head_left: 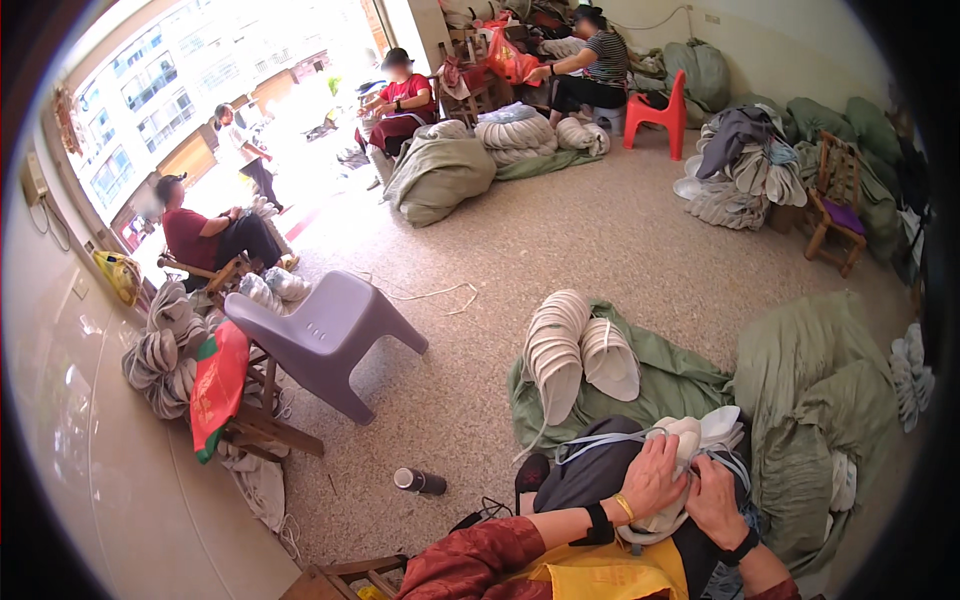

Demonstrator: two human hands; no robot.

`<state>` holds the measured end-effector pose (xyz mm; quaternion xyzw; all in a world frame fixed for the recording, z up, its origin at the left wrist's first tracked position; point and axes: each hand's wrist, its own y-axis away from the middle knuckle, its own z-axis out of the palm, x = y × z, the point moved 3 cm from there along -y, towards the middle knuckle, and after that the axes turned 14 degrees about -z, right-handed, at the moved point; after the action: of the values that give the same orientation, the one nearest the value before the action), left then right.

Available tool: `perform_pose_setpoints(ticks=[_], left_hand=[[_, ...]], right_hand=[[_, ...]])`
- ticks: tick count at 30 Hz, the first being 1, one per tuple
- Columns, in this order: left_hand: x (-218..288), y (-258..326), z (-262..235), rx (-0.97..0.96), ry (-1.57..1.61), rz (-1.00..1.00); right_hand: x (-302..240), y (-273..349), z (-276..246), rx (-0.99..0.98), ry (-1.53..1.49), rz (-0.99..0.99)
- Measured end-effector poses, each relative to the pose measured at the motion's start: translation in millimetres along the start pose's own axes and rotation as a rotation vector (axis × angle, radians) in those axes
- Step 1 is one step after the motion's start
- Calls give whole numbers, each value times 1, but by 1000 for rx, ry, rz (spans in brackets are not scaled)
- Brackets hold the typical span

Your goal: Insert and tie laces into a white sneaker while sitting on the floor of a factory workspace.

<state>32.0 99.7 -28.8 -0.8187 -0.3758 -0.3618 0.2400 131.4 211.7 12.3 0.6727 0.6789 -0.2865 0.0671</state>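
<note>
On my lap, my left hand (653, 482) lies with curled fingers on a cream, padded sole-shaped piece (680, 436). My right hand (716, 496) is close beside it, fingers bent and pinched against the same piece. Light-blue strips (600, 441) run out from around both hands. White sheet-like pieces (720, 428) stick up just beyond the fingers. A dark grey cloth (590, 478) and a yellow apron (605, 573) cover my lap. The exact grip of the fingertips is partly hidden.
Ahead, stacks of white shoe soles (557, 345) rest on a green cloth (660, 355); a green sack (815, 410) slumps at right. A dark bottle (420, 482) and a grey plastic chair (335, 330) stand left. Several people sit farther off near a red chair (657, 115).
</note>
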Motion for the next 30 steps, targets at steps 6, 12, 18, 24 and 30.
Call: perform_pose_setpoints(ticks=[6,12,18,24,30], left_hand=[[1,2,5,3,14,6],[-6,-3,3,60,-72,9],[2,-12,-2,-31,-25,-19],[9,-11,-3,-75,21,-39],[8,-11,-4,-97,27,-36]], right_hand=[[4,3,-2,55,-123,119],[14,0,3,95,-68,127],[15,0,-1,108,-131,221],[14,3,-1,84,-45,119],[14,6,1,77,-74,75]])
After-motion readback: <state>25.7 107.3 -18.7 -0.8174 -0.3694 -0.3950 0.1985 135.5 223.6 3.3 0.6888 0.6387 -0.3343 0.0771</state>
